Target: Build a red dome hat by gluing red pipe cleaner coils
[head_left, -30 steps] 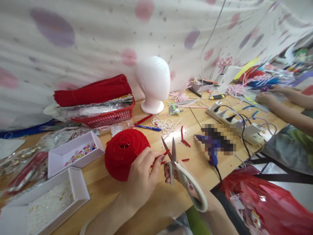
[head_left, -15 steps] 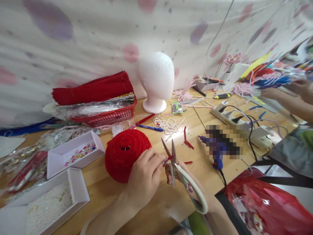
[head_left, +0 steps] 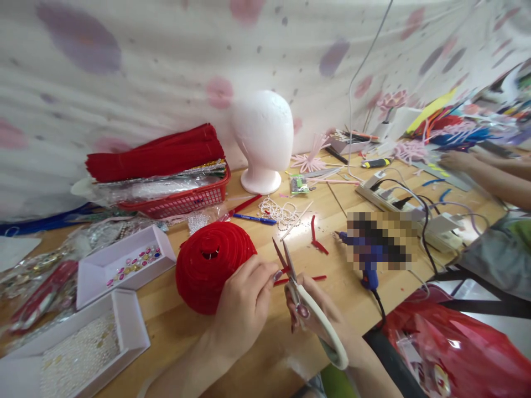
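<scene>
My left hand [head_left: 244, 298] pinches a short red chenille strip [head_left: 284, 271] between thumb and fingertips. My right hand [head_left: 317, 290] is wrapped round the white handles of a pair of scissors [head_left: 327, 331]. The partly open blades point away from me and are at the strip's tip; whether they touch it I cannot tell. Right behind my left hand sits a large, round, layered red piece [head_left: 211, 271] with a small hole in its top. Another red strip [head_left: 317, 278] lies on the table behind the scissors, partly hidden.
A white foam head [head_left: 265, 138] stands at the back, beside a red basket [head_left: 186, 199] with red bundles. Trays of gems [head_left: 166, 249] and beads [head_left: 133, 326] lie left. A blue glue gun [head_left: 367, 276], partly pixelated, and a power strip [head_left: 373, 196] lie right, near another person's arms [head_left: 477, 174].
The scissor blades have drawn closer together, and my right hand has shifted slightly. My left hand keeps its pinch on the strip. The other person's hands have moved at the right.
</scene>
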A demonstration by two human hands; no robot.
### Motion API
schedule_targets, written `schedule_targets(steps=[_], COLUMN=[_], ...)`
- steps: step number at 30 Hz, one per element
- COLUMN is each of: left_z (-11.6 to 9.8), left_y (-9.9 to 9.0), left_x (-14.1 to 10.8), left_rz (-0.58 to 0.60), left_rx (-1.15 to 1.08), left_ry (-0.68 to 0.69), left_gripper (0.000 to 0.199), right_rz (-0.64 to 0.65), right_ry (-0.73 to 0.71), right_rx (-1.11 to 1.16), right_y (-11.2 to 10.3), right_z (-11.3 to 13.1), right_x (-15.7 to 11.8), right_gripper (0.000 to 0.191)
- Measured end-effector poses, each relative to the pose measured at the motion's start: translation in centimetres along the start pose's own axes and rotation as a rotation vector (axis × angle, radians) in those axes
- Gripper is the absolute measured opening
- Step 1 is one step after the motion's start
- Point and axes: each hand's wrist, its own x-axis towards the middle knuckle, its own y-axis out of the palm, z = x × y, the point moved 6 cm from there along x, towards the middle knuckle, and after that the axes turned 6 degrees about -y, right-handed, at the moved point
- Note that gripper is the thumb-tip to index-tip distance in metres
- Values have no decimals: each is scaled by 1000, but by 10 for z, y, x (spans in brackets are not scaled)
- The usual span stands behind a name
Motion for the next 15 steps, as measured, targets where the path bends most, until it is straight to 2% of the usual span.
schedule_targets(steps=[2, 6, 9, 12, 15], left_z=[1, 5, 6, 3, -8], left_y=[0, 2, 3, -4, -20], left_x=[0, 0, -1, -4, -10], left_rz=[-3, 5, -10, -34, -49], left_rx=[-26, -51, -66, -81, -50], left_ry=[-9, -49, -84, -80, 52], left_gripper=[19, 17, 15, 12, 13], right_rz=[-19, -88, -198, -313, -321], right_ry=[12, 127, 20, -173, -167], right_rx=[-1, -28, -132, -444, -992], right_y=[0, -1, -13, -34, -54], right_z=[-1, -9, 4, 33, 53], right_x=[1, 3, 5, 8, 18], right_gripper=[40, 48, 48, 42, 29])
